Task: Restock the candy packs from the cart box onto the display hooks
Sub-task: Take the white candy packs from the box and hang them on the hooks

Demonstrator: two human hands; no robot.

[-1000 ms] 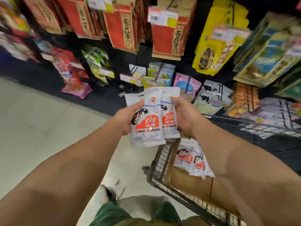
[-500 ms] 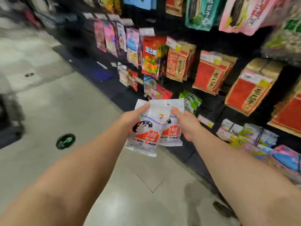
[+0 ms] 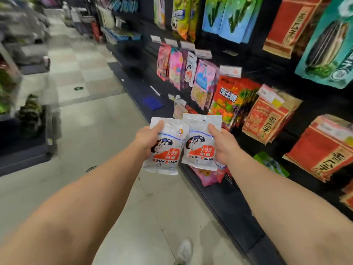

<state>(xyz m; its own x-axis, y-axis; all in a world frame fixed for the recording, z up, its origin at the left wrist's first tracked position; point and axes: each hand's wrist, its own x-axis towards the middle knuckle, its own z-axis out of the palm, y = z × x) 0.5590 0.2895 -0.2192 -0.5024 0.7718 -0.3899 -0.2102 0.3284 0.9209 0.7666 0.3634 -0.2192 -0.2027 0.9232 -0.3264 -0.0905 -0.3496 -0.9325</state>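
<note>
Left hand gripped white crinkly plastic candy pack with rabbit print, thumb on top corner; right hand pinched its twin alongside. Both mid-aisle, apart from hanging white rabbit pack. Probably best kept flat, hang-holes up, hooked singly.

- Pale tiled floor running from 6 o'clock up to 11 o'clock, with a round green marker at 10 o'clock.
- White shoe at 6 o'clock.
- Red and tan packets hanging at 3 o'clock.
- Pink packets at 1 o'clock.
- Teal bag at 2 o'clock.
- Blue mat near 12 o'clock.
- Blurred dark shelving at 9 o'clock.
</note>
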